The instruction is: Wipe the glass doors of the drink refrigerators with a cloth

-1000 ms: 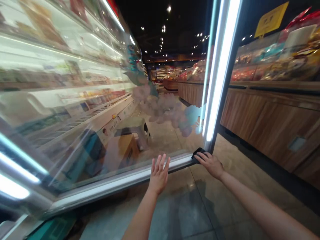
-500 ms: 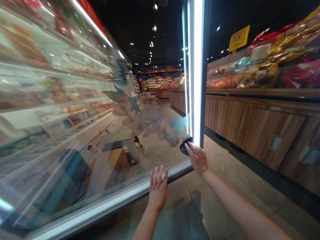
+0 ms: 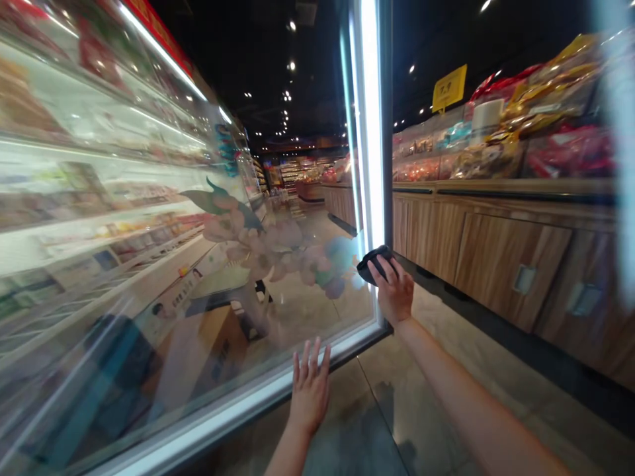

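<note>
Right hand [image 3: 394, 291] has climbed off the bottom rail since the earlier frame, carrying the black cloth [image 3: 376, 263] up the door edge; cloth now sits at about 4 o'clock in view, against the glass door [image 3: 292, 297] and just beside the lit door frame [image 3: 371, 119]; right fingers [image 3: 391, 271] are clenched over it, grasping it firmly.

Left hand [image 3: 310, 390] is at 6 o'clock, released and empty, fingers spread; it sits just above the lower door rail [image 3: 238, 396], though contact with the glass can't be told from this view.

Handling: cloth looks light, soft and limp, so best held by its bunched middle, as now; glass looks stiff, slick and breakable; rail and frame look like the firmer places to take hold.

Containers: refrigerated display case [image 3: 44, 264] fills 9 o'clock, its shelves [image 3: 99, 198] lined with packaged goods, too blurred to identify; a stool [image 3: 223, 291] and cardboard box [image 3: 221, 337] show in the glass, apparently as reflections. At 2 o'clock, clear-fronted bins [image 3: 421, 152] of bagged snacks [image 3: 560, 112] sit on a wood-faced counter [image 3: 510, 271], with a yellow price sign [image 3: 449, 87] above; tiled floor [image 3: 377, 410] runs under both hands.
</note>
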`<action>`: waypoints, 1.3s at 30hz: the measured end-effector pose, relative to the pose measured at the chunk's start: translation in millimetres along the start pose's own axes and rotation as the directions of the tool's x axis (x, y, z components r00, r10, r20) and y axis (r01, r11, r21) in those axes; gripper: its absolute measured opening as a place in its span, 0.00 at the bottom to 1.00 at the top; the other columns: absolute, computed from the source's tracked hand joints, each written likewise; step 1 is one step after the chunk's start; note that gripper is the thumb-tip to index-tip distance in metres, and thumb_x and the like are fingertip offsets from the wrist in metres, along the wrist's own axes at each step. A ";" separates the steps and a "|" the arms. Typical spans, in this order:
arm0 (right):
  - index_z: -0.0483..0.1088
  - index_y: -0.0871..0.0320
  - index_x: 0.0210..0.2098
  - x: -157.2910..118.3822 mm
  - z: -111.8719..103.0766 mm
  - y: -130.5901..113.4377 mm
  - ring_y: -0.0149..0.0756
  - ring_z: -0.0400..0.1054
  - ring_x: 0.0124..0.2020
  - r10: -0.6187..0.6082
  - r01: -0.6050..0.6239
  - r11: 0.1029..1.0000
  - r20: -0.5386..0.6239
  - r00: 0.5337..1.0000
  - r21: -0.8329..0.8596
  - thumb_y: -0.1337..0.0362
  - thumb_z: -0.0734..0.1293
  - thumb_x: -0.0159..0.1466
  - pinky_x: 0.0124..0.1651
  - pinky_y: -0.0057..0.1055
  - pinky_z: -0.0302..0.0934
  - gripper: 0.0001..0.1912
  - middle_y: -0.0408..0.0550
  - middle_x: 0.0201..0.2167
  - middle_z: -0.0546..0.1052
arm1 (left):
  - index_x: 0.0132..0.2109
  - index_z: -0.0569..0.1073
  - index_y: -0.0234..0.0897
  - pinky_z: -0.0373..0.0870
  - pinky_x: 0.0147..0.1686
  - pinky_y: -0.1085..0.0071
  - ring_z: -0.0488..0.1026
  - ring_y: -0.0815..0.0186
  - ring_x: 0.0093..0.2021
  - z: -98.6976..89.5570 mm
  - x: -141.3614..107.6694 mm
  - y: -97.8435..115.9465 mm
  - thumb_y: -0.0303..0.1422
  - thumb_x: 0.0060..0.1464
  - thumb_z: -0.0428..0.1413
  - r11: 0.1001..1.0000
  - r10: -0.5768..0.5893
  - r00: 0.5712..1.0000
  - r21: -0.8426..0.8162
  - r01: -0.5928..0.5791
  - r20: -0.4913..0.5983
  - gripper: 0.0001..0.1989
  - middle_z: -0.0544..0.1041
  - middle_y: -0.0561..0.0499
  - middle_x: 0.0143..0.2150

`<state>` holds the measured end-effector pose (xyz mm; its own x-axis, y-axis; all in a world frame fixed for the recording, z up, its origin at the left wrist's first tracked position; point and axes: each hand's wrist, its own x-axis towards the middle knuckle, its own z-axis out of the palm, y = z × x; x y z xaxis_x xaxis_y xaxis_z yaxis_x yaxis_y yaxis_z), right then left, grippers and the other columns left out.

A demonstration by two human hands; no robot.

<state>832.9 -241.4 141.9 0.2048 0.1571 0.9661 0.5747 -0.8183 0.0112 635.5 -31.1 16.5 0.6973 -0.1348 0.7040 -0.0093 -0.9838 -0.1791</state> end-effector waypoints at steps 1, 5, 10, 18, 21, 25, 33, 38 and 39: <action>0.61 0.40 0.68 -13.8 -0.5 2.5 0.45 0.59 0.66 -0.034 0.034 0.999 0.020 0.999 -0.028 0.71 0.62 0.70 0.63 0.45 0.51 0.30 0.44 0.64 0.72 | 0.73 0.55 0.40 0.36 0.74 0.49 0.42 0.50 0.76 -0.3 0.4 0.0 0.32 0.54 0.60 1.000 0.001 1.000 0.002 -0.001 0.001 0.42 0.52 0.43 0.76; 0.61 0.37 0.67 -47.6 -3.5 11.3 0.42 0.60 0.65 -0.183 0.190 0.981 0.124 0.975 -0.046 0.72 0.60 0.71 0.65 0.45 0.50 0.30 0.36 0.62 0.73 | 0.73 0.55 0.40 0.35 0.74 0.50 0.42 0.50 0.76 -1.1 3.4 2.0 0.31 0.54 0.60 1.000 0.002 1.000 0.001 -0.002 -0.003 0.42 0.52 0.43 0.76; 0.59 0.40 0.69 -1.3 0.3 10.5 0.48 0.52 0.71 0.034 -0.032 0.999 0.099 0.994 -0.023 0.73 0.59 0.70 0.65 0.50 0.50 0.31 0.42 0.69 0.65 | 0.74 0.54 0.41 0.35 0.74 0.50 0.41 0.50 0.76 -3.5 8.2 4.4 0.32 0.56 0.59 1.000 0.011 1.000 -0.007 -0.011 -0.001 0.41 0.51 0.44 0.76; 0.62 0.39 0.67 -39.1 -4.4 15.6 0.46 0.56 0.69 -0.171 0.164 0.985 0.148 0.974 0.056 0.75 0.60 0.69 0.67 0.51 0.51 0.33 0.40 0.63 0.72 | 0.74 0.52 0.41 0.38 0.74 0.49 0.43 0.50 0.76 -4.2 10.6 1.2 0.32 0.55 0.60 1.000 -0.016 1.000 -0.025 0.016 -0.015 0.43 0.51 0.43 0.76; 0.61 0.41 0.68 -8.9 -9.1 16.1 0.50 0.52 0.71 -0.114 0.113 0.993 0.153 0.982 0.017 0.73 0.61 0.69 0.68 0.57 0.49 0.32 0.43 0.67 0.67 | 0.75 0.51 0.42 0.40 0.73 0.48 0.43 0.50 0.76 -1.9 11.1 3.7 0.31 0.55 0.59 1.000 -0.021 1.000 -0.024 0.021 -0.007 0.44 0.51 0.43 0.76; 0.58 0.45 0.70 25.0 -6.7 17.4 0.51 0.50 0.72 -0.134 0.136 0.991 0.129 0.983 -0.008 0.72 0.60 0.70 0.69 0.57 0.49 0.31 0.44 0.69 0.64 | 0.74 0.51 0.42 0.40 0.73 0.47 0.42 0.50 0.76 -1.8 12.1 5.1 0.31 0.56 0.59 0.999 0.000 1.000 -0.034 0.001 0.023 0.43 0.51 0.44 0.76; 0.66 0.51 0.65 -100.6 -5.8 43.0 0.44 0.61 0.66 -0.506 0.499 0.859 0.344 0.791 0.115 0.75 0.60 0.68 0.66 0.47 0.57 0.27 0.43 0.64 0.72 | 0.73 0.55 0.40 0.42 0.73 0.46 0.42 0.49 0.76 -7.1 15.0 3.9 0.32 0.57 0.58 0.997 -0.043 0.998 -0.067 0.047 0.053 0.39 0.54 0.41 0.75; 0.72 0.51 0.59 -125.4 -1.3 55.1 0.44 0.62 0.66 -0.560 0.549 0.822 0.399 0.726 0.154 0.73 0.62 0.68 0.61 0.44 0.62 0.23 0.41 0.63 0.73 | 0.74 0.53 0.41 0.42 0.73 0.46 0.42 0.50 0.76 -6.1 16.1 7.1 0.32 0.58 0.57 0.998 -0.018 0.998 -0.063 0.022 0.057 0.39 0.55 0.42 0.75; 0.71 0.49 0.60 -122.1 -1.9 60.8 0.43 0.61 0.66 -0.569 0.550 0.817 0.394 0.722 0.172 0.72 0.62 0.68 0.61 0.43 0.62 0.23 0.40 0.63 0.72 | 0.74 0.53 0.41 0.42 0.73 0.46 0.42 0.50 0.76 -6.1 16.8 7.2 0.32 0.59 0.57 0.998 -0.018 0.998 -0.064 0.022 0.054 0.39 0.55 0.42 0.75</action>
<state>841.3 -311.4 25.1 0.1329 0.7965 0.5899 0.7187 -0.4873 0.4960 642.7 -41.2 31.2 0.7352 -0.1102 0.6688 -0.0402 -0.9920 -0.1193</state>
